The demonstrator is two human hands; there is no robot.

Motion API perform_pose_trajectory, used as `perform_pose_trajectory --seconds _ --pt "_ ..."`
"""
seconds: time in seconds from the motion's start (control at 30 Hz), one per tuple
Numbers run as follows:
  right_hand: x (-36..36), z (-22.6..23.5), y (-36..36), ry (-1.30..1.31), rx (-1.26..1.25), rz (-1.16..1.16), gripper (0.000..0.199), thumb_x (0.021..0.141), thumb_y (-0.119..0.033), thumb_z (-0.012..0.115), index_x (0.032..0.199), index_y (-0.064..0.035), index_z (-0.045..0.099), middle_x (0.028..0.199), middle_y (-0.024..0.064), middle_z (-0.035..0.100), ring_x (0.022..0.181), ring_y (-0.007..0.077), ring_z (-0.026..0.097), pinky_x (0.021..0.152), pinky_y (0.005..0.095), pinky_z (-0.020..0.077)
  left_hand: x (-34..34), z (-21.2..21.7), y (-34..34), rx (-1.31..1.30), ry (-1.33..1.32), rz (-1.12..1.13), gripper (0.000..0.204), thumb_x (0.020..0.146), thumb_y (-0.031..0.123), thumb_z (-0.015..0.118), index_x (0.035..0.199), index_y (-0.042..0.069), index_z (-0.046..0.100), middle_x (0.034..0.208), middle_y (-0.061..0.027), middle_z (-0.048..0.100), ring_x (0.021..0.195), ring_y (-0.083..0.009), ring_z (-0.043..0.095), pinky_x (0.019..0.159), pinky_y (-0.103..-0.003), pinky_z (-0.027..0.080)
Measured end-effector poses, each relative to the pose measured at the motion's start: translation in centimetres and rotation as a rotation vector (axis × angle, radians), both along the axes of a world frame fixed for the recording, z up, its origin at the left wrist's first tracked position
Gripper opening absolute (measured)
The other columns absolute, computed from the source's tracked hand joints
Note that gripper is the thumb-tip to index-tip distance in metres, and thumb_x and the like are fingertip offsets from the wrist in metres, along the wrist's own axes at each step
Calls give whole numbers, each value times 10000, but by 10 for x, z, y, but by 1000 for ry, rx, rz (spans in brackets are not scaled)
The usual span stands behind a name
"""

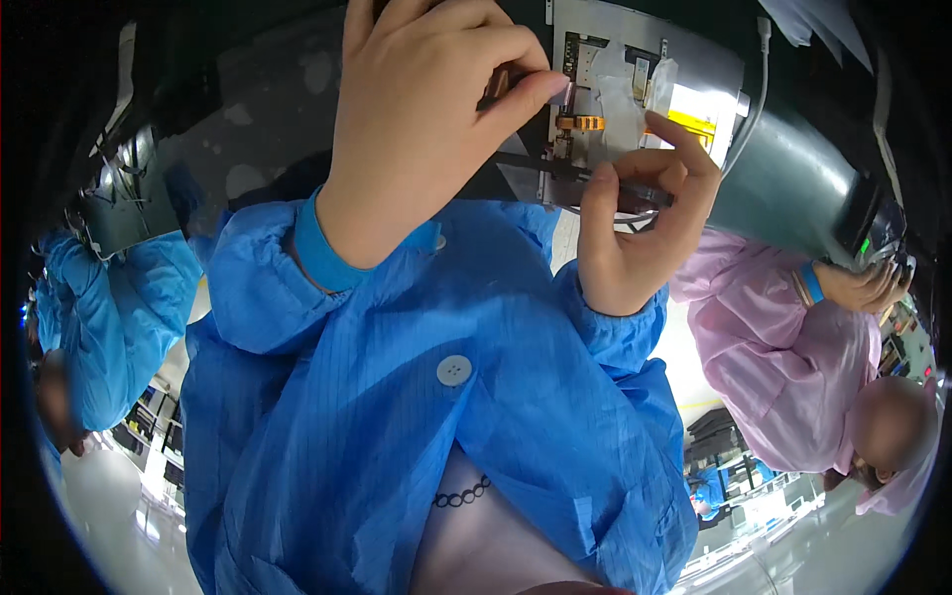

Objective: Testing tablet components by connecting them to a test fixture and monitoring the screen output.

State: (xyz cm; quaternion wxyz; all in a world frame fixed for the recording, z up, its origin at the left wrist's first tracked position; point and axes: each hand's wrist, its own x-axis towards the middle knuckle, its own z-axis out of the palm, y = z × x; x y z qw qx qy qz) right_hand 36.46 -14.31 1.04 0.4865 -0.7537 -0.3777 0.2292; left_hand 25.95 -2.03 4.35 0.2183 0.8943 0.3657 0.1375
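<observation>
A flat metal-backed device [699, 59] lies in front of me, with a circuit board along its left side, an orange flex cable [583, 123] and yellow tape [691, 125]. My left hand [416, 119] is curled over its left edge. Its thumb tip is by the board, and something dark shows between the bent fingers, too hidden to name. At the near edge my right hand [650, 223] holds a slim dark tool [570, 171] low between thumb and fingers, pointing left. The index fingertip reaches up over the device.
A white cable [762, 79] runs along the device's right side. Dark green bench mat [793, 149] extends right. A co-worker in a pink smock [773, 347] sits at the right, another in a blue smock [139, 317] at the left. Clear plastic [818, 25] lies at the top right.
</observation>
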Motion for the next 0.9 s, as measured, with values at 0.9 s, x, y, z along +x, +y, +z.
perform_pose_trajectory --seconds 0.9 --pt "8 -14 6 -405 -58 109 325 613 -113 697 927 -198 690 820 4 472 735 177 419 700 316 293 -3 -20 1 40 105 30 139 657 141 729 617 99 602 800 -12 530 991 -235 520 1053 -592 159"
